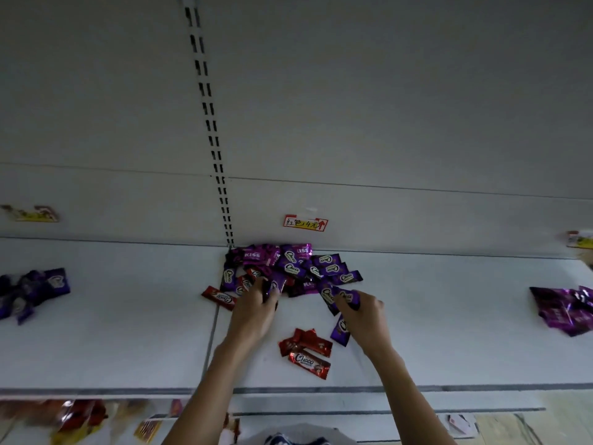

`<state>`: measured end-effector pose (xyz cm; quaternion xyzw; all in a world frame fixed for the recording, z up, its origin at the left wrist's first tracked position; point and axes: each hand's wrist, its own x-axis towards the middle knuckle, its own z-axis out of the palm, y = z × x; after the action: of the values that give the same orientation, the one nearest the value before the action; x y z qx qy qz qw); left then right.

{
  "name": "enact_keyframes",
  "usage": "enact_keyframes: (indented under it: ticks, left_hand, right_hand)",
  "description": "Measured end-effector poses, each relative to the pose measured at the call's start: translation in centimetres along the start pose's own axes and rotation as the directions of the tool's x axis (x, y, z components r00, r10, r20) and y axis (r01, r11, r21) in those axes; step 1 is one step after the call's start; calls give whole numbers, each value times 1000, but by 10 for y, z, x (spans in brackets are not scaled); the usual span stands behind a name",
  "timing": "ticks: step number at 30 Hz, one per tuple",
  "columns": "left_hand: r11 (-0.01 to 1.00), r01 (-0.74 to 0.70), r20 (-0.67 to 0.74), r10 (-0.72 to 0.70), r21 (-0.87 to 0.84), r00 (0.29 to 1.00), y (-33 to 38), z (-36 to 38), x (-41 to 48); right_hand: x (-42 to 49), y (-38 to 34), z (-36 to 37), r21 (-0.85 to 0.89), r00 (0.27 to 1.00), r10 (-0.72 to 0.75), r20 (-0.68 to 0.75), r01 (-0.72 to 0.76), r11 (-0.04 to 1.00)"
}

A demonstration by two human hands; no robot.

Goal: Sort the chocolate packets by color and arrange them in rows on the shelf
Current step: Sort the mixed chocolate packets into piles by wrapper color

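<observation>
Two bare hands reach over a white shelf (112,316) toward a pile of purple packets (290,266). The pile lies against the back wall, just under a red and white price label (305,223). A few red wrappers are mixed into its left part.

The left hand (255,308) is at the front edge of the pile, and its fingers are curled round a dark purple packet (273,288). The right hand (367,311) is at the right front corner of the pile and grips purple Choco packets (345,297); how many, I cannot tell. One more purple packet (340,329) lies on the shelf just beside this hand, partly hidden by the wrist.

A small group of red packets (306,351) lies between the two forearms, nearer to the front edge and apart from the pile. A single red packet (219,298) lies at the left side of the pile and touches it.

Far to the left lies another purple heap (32,293), and far to the right some crumpled purple wrappers (564,309). A slotted rail (211,123) runs up the back wall. On the shelf below are blurred red and yellow goods (77,415).
</observation>
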<state>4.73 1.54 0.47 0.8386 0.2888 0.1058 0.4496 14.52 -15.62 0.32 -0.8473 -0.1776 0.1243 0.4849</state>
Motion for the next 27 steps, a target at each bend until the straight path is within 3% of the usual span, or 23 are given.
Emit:
enact_keyframes:
  ticks: [5,7,14,20,23,27]
  left_hand:
    - [947,103,-192,-166,-305,967,-18,-75,-38]
    - [934,112,-278,-213,-339,937,-29,-107,-62]
    - [875,91,-553,-378,-476,743,-78,-217,-166]
    - [884,136,-661,-429,-447,615,-115,-279,-233]
    - [892,211,-651,-438,-400,620,-133,-304,-259]
    - [904,275,-640,-426,-327,639,-159,-339,-285]
  right_hand:
    - [0,-46,30,-28,982,-163,90,167,986]
    - [-8,-67,44,-31,959,-255,122,261,965]
    - [-52,-143,86,70,902,-406,147,400,914]
    - [-103,-188,151,97,852,-477,215,467,879]
    - [-128,-203,189,21,797,-563,217,573,819]
    - [-154,-214,239,-17,798,-560,220,577,816]
